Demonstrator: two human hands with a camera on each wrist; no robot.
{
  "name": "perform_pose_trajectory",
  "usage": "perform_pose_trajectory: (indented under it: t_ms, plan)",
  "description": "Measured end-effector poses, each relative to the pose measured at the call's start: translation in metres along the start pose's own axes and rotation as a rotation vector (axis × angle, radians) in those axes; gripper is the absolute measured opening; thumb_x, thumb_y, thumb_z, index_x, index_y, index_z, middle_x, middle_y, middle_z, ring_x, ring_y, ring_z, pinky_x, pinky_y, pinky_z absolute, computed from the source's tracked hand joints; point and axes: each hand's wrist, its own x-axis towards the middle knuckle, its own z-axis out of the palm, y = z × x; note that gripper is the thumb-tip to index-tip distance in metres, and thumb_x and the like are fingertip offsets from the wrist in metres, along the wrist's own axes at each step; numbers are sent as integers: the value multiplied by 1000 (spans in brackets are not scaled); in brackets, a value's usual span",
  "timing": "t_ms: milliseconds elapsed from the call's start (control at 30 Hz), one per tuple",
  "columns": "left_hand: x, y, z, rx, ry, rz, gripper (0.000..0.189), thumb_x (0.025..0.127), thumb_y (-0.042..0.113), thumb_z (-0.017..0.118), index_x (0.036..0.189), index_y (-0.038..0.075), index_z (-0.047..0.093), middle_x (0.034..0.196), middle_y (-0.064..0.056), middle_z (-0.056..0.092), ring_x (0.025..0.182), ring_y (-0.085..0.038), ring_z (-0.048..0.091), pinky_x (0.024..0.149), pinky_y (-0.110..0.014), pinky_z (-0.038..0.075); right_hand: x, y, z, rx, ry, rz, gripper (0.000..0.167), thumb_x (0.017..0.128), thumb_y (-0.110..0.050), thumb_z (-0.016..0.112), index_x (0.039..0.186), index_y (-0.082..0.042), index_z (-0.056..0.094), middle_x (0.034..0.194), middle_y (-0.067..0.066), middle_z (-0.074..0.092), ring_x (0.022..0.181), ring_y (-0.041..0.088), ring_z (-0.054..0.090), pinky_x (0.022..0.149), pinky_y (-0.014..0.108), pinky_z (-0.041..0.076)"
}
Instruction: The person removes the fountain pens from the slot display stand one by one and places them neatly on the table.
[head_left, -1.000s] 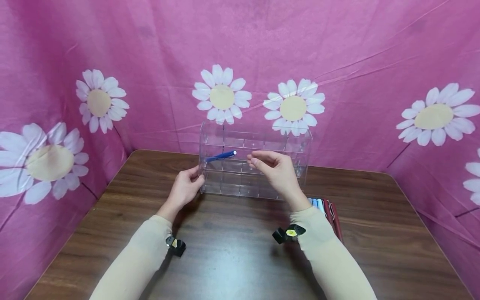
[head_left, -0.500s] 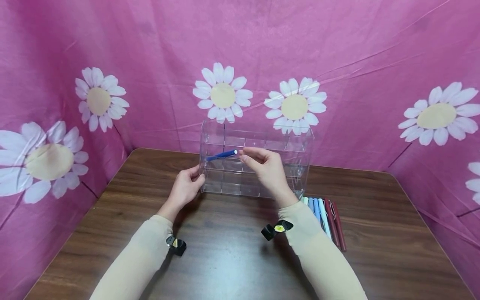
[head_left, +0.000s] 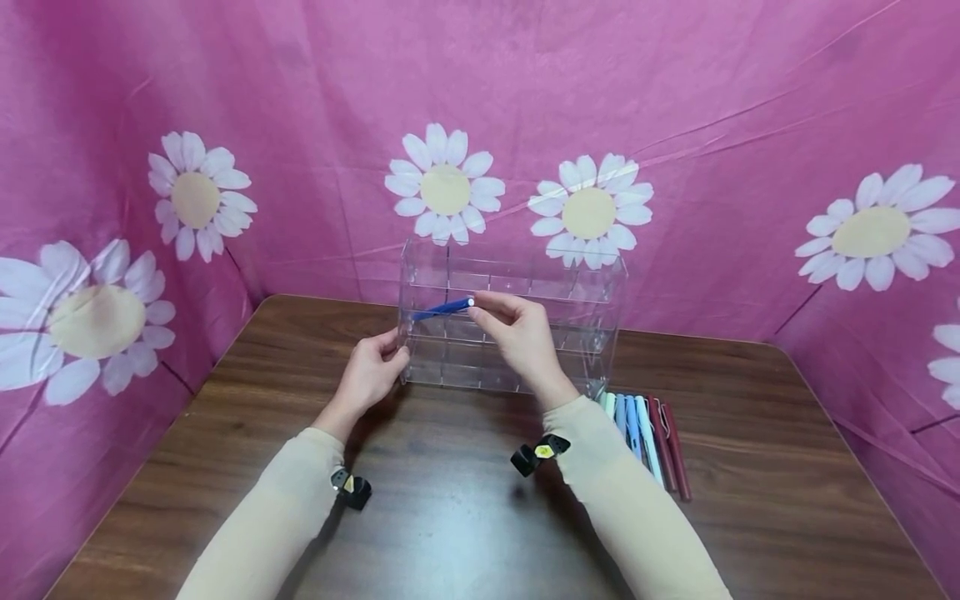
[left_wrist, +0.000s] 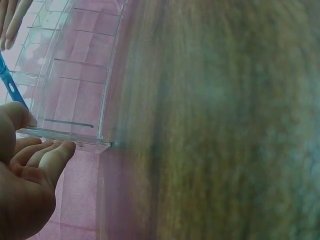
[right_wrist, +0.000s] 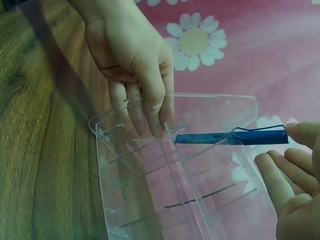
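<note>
A clear plastic rack [head_left: 517, 287] with several compartments stands on the table. My left hand [head_left: 371, 367] grips its left side wall, thumb on one side of the wall and fingers on the other in the left wrist view. A blue capped pen [head_left: 442, 309] lies slantwise across the rack's left part, its wire clip and cap end to the right. My right hand [head_left: 517, 333] has thumb and forefinger at the white-tipped cap end, pinching it. In the right wrist view the thumb touches that end of the pen [right_wrist: 260, 137]; the forefinger is hidden.
Several pens [head_left: 652, 442], in pale green, blue and dark red, lie side by side right of the rack. The wooden table [head_left: 450, 517] ends at a pink curtain [head_left: 337, 108] with daisies. Black cameras sit on both wrists.
My right hand has moved left to the pen's cap end and now touches it. The pen, rack and left hand have stayed in place. More of the loose pens show.
</note>
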Motion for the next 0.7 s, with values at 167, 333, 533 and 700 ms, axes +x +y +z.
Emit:
perform_pose_trajectory:
  t_ms: [167,333,533,700]
  plan:
    - [-1,0,1,9,4,7,48,101,7,59,149,-1,62,122,-26,78,81,-2,64,68,-14,52,3,2,6,5,6,2,35,98,-10,79,131,1,76,126,21,79,114,31,77,90,22,62]
    - [-2,-1,0,-2,3,1,49,102,7,58,150,-1,61,123,-28,77,78,-3,64,64,-16,52,2,1,10,-8,34,-9,31,98,-11,78,128,0,78,121,20,80,108,26,79,84,18,61]
    - [-2,-2,0,-11,3,3,47,102,7,59,148,-2,63,115,-28,78,67,-6,62,55,-19,50,3,2,13,-46,41,-18,30,99,-13,79,126,-1,79,118,19,81,101,21,80,78,16,59]
    - [-1,-1,0,-8,9,14,48,101,7,59,148,-1,64,116,-27,78,70,-5,62,59,-18,50,3,2,11,-45,48,-26,29,99,-12,78,125,1,79,114,21,82,100,26,81,78,16,60]
